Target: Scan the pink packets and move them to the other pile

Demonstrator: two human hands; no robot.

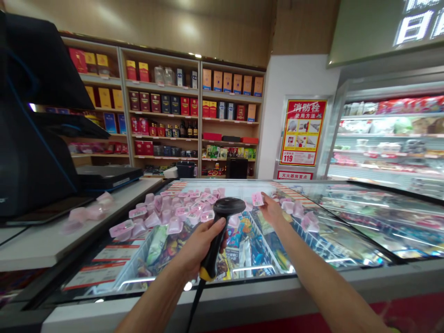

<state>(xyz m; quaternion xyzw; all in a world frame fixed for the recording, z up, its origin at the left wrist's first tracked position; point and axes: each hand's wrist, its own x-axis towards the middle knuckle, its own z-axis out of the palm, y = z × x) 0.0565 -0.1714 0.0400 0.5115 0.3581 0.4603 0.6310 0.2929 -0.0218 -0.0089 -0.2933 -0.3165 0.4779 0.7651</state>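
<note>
A shop worker's left hand [203,240] wraps its fingers tightly round the handle of a black barcode scanner [222,229], while the right hand [272,210] pinches one pink price-tag clip [257,199] above the freezer lid [347,217] — best held flat and steady, barcode facing the scanner head — beside a heap of pink clips [173,212].

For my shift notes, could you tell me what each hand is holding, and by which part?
Left hand grips the barcode scanner by its handle; right hand pinches a pink cup by its edge.
</note>
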